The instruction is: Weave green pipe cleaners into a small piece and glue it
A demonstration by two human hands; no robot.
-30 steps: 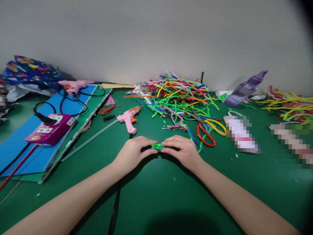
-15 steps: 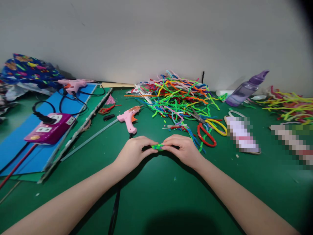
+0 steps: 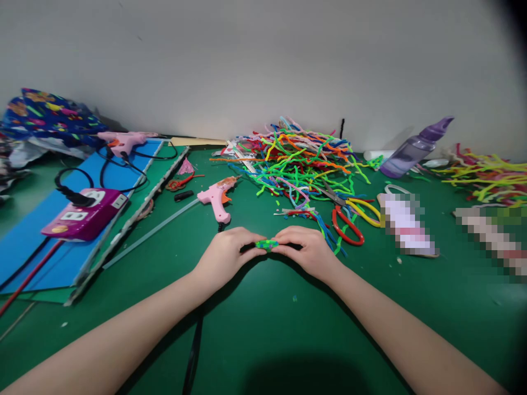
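Observation:
Between my two hands, low over the green table, is a small bright green piece with blue spots, seemingly made of pipe cleaner. My left hand pinches its left end between thumb and fingers. On the other end, the thumb and fingers of my right hand are closed in the same way. A pink glue gun with a long clear glue stick lies just beyond my left hand. Scissors with one red and one yellow handle rest beyond my right hand.
A big heap of coloured pipe cleaners lies against the wall, with another bunch at right. A purple bottle leans there. At left a purple power socket with cords sits on blue board, a second glue gun behind.
The green piece has tilted slightly in my fingers, so more of its spotted face shows. Both hands keep nearly the same place.

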